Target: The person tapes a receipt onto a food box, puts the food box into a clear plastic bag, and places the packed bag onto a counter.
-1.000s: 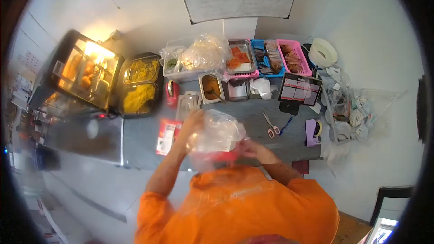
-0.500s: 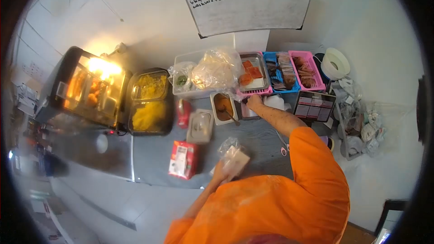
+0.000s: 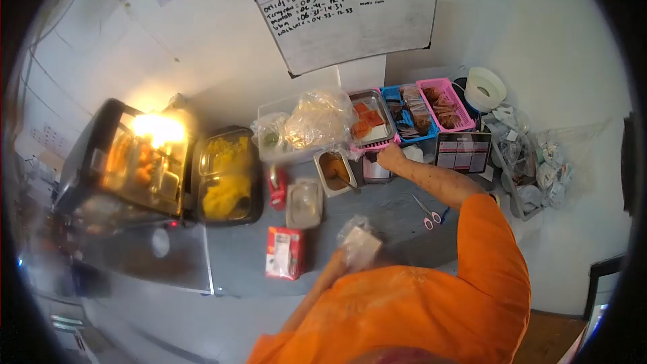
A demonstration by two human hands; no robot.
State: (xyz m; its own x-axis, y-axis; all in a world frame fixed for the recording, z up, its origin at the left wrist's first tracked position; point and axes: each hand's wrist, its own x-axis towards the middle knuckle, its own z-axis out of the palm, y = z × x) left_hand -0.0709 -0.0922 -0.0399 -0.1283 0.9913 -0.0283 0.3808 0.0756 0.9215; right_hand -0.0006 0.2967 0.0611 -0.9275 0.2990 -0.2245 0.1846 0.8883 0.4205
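Observation:
My left hand (image 3: 340, 259) is at the counter's near edge, closed on the side of a clear plastic bag (image 3: 360, 246) with a pale, boxy shape in it. That bag is blurred. My right hand (image 3: 389, 156) reaches forward to a small dark-edged container (image 3: 375, 170) with something pale inside, in front of the pink basket. Its fingers are bent downward and closed; what they pinch, if anything, is hidden. Just left of it stands a metal pan of brown sauce (image 3: 335, 170) with a spoon in it.
Scissors (image 3: 430, 216) lie on the right. A red packet (image 3: 284, 253), a steel tray (image 3: 304, 203) and a red object (image 3: 277, 187) lie left. Behind are yellow food trays (image 3: 228, 192), a lit food warmer (image 3: 121, 162), a plastic tub (image 3: 269, 152), coloured baskets (image 3: 445, 104) and a tablet (image 3: 461, 153).
The view has shifted, showing more of the whiteboard and the scissors. My left hand still has the plastic bag at the near edge; my right hand stays by the small container.

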